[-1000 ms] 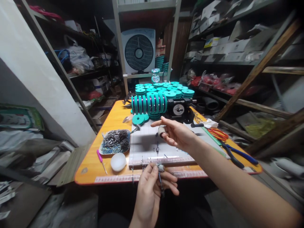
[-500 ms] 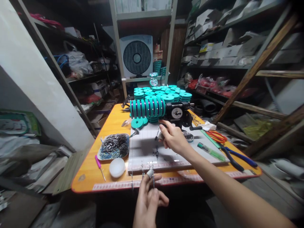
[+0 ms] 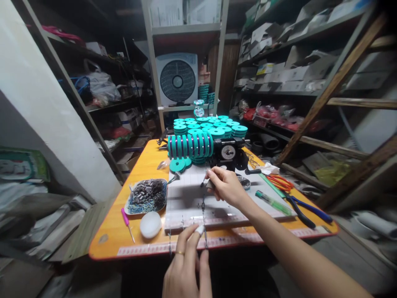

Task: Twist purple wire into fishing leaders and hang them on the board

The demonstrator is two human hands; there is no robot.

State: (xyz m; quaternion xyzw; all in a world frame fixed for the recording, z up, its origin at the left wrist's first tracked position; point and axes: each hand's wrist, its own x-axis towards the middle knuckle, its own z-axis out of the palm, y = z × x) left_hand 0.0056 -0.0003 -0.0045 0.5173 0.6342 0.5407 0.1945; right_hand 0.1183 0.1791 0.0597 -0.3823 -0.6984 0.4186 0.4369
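Above the white board (image 3: 182, 194), my right hand (image 3: 225, 186) has thumb and forefinger pinched on a thin fishing line. A small dark fitting (image 3: 202, 184) hangs just beside those fingertips. Below it, a small dark swivel-like piece (image 3: 203, 205) lies on the board, in line with a dark strand (image 3: 205, 238) that runs over the table's front edge. My left hand (image 3: 187, 263) is at that edge, its fingers stretched and apart, close beside the strand. A pale cover sits on its forefinger and a ring on another finger. Whether it touches the strand is unclear.
A tray (image 3: 127, 207) of small metal weights and a white bowl (image 3: 150, 224) stand left, near a purple-handled screwdriver (image 3: 125, 217). Behind is a winder loaded with teal spools (image 3: 190, 145). At right lie a green-capped tube (image 3: 273, 202), pliers (image 3: 305, 211) and orange-handled scissors (image 3: 281, 182).
My left hand has turned back-up and its fingers have stretched toward the strand. My right hand has drawn slightly nearer, thumb and forefinger still together. The view has shifted slightly.
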